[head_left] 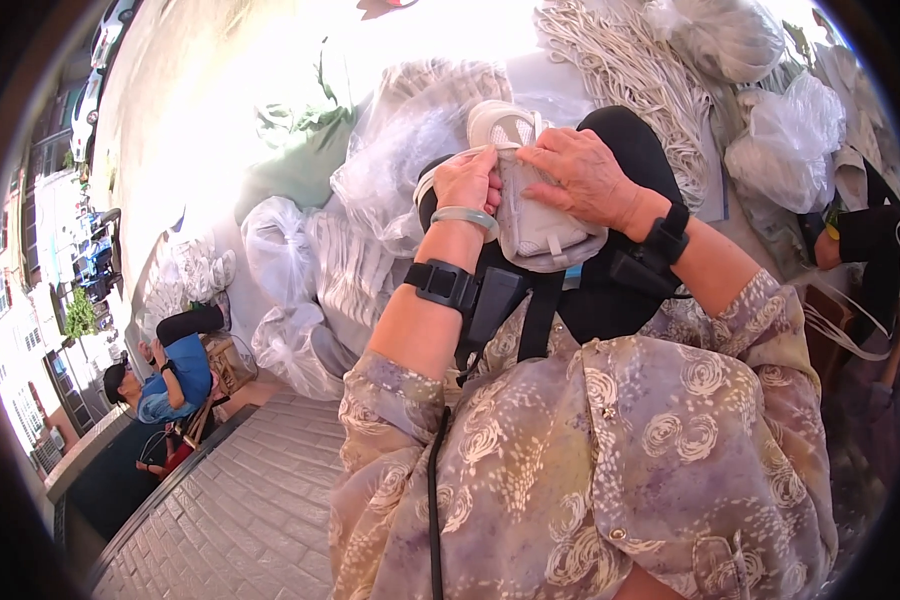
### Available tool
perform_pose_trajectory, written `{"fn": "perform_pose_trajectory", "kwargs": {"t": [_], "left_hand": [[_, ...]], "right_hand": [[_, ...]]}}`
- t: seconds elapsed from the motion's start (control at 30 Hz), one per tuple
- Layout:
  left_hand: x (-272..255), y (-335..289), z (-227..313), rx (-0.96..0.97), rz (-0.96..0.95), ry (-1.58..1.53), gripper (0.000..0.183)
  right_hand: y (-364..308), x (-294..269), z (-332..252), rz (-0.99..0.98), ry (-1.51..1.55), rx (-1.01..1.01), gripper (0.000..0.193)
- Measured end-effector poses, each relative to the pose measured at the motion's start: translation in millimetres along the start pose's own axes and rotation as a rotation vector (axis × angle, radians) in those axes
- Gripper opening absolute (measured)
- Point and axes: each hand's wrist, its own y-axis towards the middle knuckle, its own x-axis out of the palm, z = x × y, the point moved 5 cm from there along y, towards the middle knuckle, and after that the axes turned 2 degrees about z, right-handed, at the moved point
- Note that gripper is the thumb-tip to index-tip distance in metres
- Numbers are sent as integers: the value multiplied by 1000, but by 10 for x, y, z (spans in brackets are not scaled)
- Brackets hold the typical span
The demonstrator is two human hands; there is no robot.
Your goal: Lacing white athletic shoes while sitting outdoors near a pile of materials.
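A pale grey-white sneaker (548,238) rests on my lap, its rounded light end (498,122) pointing away from me. My left hand (463,183) is closed at the shoe's left side, thumb and forefinger pinching a white shoelace (507,147) that runs across the upper. From the right, my right hand (582,178) grips the shoe, its bent fingers at the lace and its thumb lying lower on the upper. What the right fingertips pinch is partly hidden. A pale bangle (467,219) circles my left wrist, and both forearms carry black straps.
Clear plastic bags (280,250) of pale strips lie ahead and left. Loose white laces (635,60) are heaped at the far right, beside more bags (788,140). A person in blue (175,380) sits at the left; another person's dark sleeve (867,235) shows at right.
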Motion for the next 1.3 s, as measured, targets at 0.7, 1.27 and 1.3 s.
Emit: {"fn": "perform_pose_trajectory", "kwargs": {"t": [0.7, 1.27, 1.3], "left_hand": [[-63, -50, 31, 246, 96, -31, 15], [-23, 62, -1, 592, 150, 60, 12], [-39, 93, -29, 592, 150, 61, 12]], "right_hand": [[-4, 42, 45, -14, 3, 46, 38], [-35, 53, 68, 11, 32, 56, 39], [-34, 53, 63, 13, 31, 52, 39]]}}
